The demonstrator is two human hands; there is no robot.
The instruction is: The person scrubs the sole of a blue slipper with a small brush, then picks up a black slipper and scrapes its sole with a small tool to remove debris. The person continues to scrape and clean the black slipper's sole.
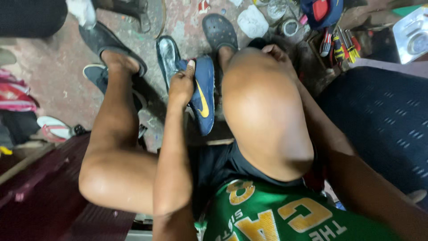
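Note:
My left hand (pixel 182 85) grips a dark blue sports shoe (pixel 201 96) with a yellow mark on its side, holding it between my knees, thumb pressed on its upper edge. My right hand (pixel 275 52) reaches down past my raised right knee (pixel 261 107) towards the floor; its fingers are curled and mostly hidden behind the knee, so I cannot tell what they touch. A second dark shoe (pixel 167 56) with a shiny inside lies just behind the held one.
Black clogs are on my feet (pixel 219 31) (pixel 104 42). Screwdrivers with red and yellow handles (pixel 341 44) lie at upper right beside a metal tin (pixel 412 38). A white lump (pixel 252 21), a tape roll (pixel 290 27), sandals (pixel 53 127) and a blue cushion (pixel 383 120) surround me.

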